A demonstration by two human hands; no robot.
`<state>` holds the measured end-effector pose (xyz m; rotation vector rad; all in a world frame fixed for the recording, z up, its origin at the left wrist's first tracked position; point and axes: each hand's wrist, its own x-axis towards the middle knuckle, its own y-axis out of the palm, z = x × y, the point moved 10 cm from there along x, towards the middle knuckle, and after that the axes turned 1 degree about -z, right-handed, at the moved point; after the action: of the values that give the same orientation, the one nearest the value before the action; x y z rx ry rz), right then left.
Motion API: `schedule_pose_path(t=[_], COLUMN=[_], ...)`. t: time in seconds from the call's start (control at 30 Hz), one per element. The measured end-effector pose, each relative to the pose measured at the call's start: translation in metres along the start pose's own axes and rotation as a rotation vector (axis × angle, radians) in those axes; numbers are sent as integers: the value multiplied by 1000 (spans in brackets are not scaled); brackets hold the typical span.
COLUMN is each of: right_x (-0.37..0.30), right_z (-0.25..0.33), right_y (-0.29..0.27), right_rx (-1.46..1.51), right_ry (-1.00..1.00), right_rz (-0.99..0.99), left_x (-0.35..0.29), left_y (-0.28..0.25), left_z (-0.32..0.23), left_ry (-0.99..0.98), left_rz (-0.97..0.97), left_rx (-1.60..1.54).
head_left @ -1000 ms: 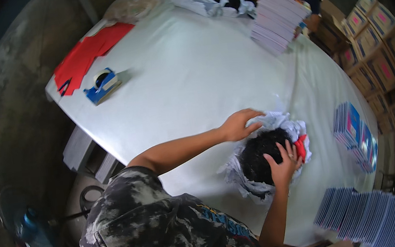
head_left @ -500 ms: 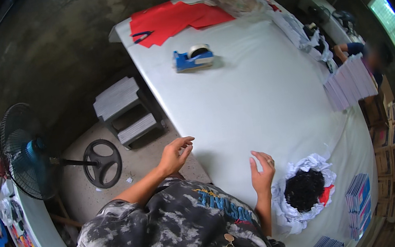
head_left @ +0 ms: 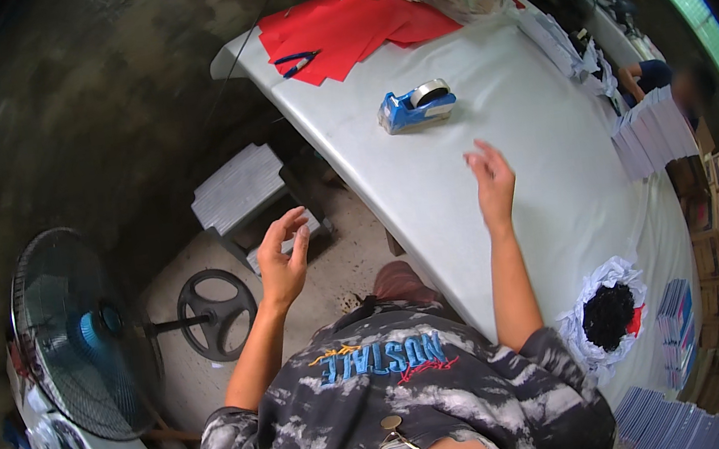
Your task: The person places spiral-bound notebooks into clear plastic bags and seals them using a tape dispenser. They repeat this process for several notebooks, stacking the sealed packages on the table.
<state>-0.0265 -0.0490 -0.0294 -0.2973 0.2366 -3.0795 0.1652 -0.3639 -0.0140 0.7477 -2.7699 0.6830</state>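
Note:
My left hand [head_left: 284, 256] is raised in front of the grey step stool, off the left edge of the table. Its fingers are apart and it holds nothing. Over the white-covered table [head_left: 398, 175] is my right hand [head_left: 494, 185], loosely curled with thumb and fingers apart, also bare. The nearest thing to it is a blue tape dispenser [head_left: 407, 114] carrying a roll of tape [head_left: 430, 90]. Farther off lie red sheets [head_left: 363, 31], with a dark-handled cutting tool [head_left: 297, 62] on them.
White crumpled paper [head_left: 577, 332] surrounds black shredded material [head_left: 609, 319] at the right. Stacked booklets [head_left: 678, 333] stand beyond it. A step stool [head_left: 238, 185] and a pedestal fan [head_left: 86, 339] are at the left. A person [head_left: 655, 76] works at the far right behind stacked papers [head_left: 654, 134].
Both my hands have moved forward, the right one farther over the table toward the tape dispenser. The view has shifted, so the table and dispenser now appear more to the right.

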Motion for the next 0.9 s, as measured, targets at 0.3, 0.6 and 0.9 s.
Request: schedule_pose_path(t=[0.3, 0.6, 0.9], right_x=[229, 373, 398], right_z=[-89, -227, -268], right_y=[114, 194, 211], right_rx=[585, 610, 670], right_ry=[604, 1035, 1085], right_rz=[-20, -268, -294], left_x=[93, 249, 359], left_y=[0, 54, 129], left_z=[33, 88, 157], left_ry=[-59, -33, 8], left_rz=[-30, 119, 254], left_rx=[-125, 77, 583])
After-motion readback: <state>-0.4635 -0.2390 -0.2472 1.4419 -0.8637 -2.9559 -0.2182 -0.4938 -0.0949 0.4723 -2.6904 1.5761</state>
